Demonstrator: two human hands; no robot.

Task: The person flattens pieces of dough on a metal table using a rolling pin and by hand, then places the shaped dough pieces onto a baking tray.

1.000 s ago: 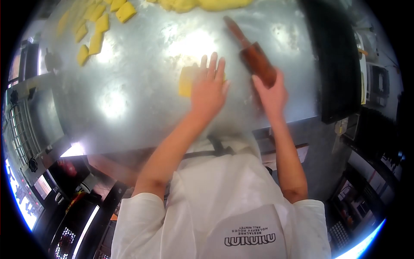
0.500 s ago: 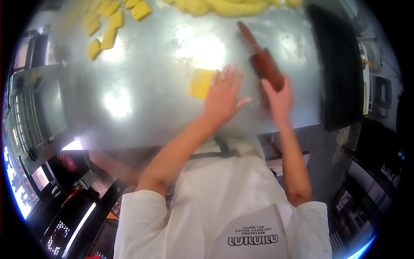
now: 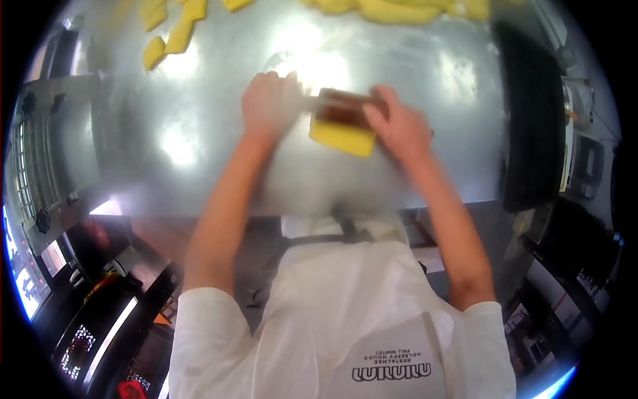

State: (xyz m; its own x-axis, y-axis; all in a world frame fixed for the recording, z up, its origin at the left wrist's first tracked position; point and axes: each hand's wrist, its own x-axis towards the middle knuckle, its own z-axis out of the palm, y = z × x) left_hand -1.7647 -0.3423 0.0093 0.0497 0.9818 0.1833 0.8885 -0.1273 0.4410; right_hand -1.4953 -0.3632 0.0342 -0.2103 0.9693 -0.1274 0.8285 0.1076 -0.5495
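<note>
A brown wooden rolling pin (image 3: 342, 108) lies crosswise over the far part of a flat yellow dough piece (image 3: 342, 137). My left hand (image 3: 271, 103) is closed around the pin's left handle. At the other end, my right hand (image 3: 402, 126) grips the pin near its right handle, the fingers curled over it. Motion blurs the pin and both hands a little. The near part of the dough shows below the roller, flat on the metal table (image 3: 199, 133); the far part is hidden by it.
Several yellow dough pieces (image 3: 179, 33) lie at the table's far left. A long yellow dough mass (image 3: 399, 10) stretches along the far edge. A black tray-like slab (image 3: 535, 120) borders the right side. Metal equipment with a wire rack (image 3: 30, 159) stands to the left.
My left hand has left the dough and taken the pin's left handle. My right hand has brought the rolling pin leftward, turning it crosswise onto the dough. The view has shifted slightly.
</note>
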